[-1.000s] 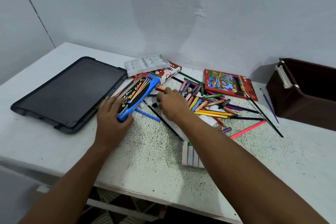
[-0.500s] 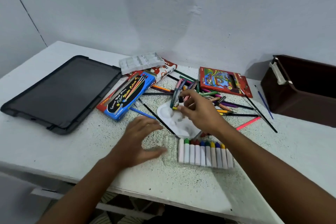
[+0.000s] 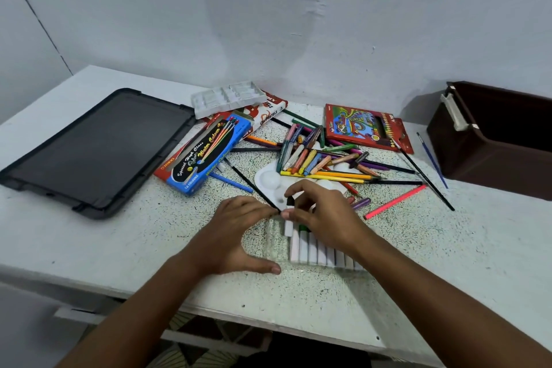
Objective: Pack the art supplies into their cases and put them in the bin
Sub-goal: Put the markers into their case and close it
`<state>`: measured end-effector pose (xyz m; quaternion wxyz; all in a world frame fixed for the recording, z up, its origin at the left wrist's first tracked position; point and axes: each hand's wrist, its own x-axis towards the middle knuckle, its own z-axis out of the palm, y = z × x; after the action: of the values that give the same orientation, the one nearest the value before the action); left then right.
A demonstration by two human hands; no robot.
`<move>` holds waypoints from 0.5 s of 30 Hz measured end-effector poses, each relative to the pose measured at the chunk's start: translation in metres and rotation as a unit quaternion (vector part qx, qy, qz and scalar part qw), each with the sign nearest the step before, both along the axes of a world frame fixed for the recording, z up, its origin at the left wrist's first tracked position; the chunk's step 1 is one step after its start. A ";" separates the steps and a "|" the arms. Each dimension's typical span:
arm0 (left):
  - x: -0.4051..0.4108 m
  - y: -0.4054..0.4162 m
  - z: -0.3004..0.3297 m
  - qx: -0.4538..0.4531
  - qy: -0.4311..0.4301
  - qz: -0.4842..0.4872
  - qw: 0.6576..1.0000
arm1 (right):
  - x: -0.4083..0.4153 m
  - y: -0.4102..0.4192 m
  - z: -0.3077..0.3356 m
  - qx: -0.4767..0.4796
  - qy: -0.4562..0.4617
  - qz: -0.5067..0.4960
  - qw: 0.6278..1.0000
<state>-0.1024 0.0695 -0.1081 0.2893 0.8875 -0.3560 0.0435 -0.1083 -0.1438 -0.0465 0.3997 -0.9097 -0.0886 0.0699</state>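
Right hand [image 3: 325, 215] low over the near middle of the white speckled table [image 3: 119, 251], its fingers [image 3: 291, 191] pinching a white marker with a black cap [image 3: 288, 218] at the cap end; marker stands nearly upright against the left end of the row of white markers [image 3: 316, 251], which lies in a clear plastic case [image 3: 276, 243]. Left hand [image 3: 236, 233] just beside it, fingers spread in a wide C, fingertips touching the case's far left corner, thumb flat on the table at its near left edge. Behind the hands, a white paint palette [image 3: 268, 181], partly under a loose heap of crayons and coloured pens [image 3: 322, 158]. Long black brushes [image 3: 427, 176] and a pink pencil [image 3: 394, 202] lie to the right of the heap. Blue water-colour box [image 3: 206, 152] and a red-and-white pastels box [image 3: 268, 110] to the left, a clear compartment tray [image 3: 227, 97] on top at the back. Red pencil box [image 3: 358, 125] near the wall. Brown bin [image 3: 493, 140] at the far right, well apart from the hands. Black lid [image 3: 95, 149] far left.
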 end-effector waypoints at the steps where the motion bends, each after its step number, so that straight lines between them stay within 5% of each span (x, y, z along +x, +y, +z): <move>1: 0.000 0.000 0.000 -0.001 0.000 0.000 1.000 | -0.001 0.000 -0.001 -0.014 -0.008 0.003 1.000; 15: 0.001 -0.001 -0.002 0.017 0.013 0.017 1.000 | -0.012 -0.002 -0.008 -0.140 -0.062 0.057 0.987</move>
<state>-0.1015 0.0688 -0.1105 0.2782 0.8986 -0.3380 0.0303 -0.1201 -0.1462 -0.0543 0.2576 -0.9527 -0.1539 0.0475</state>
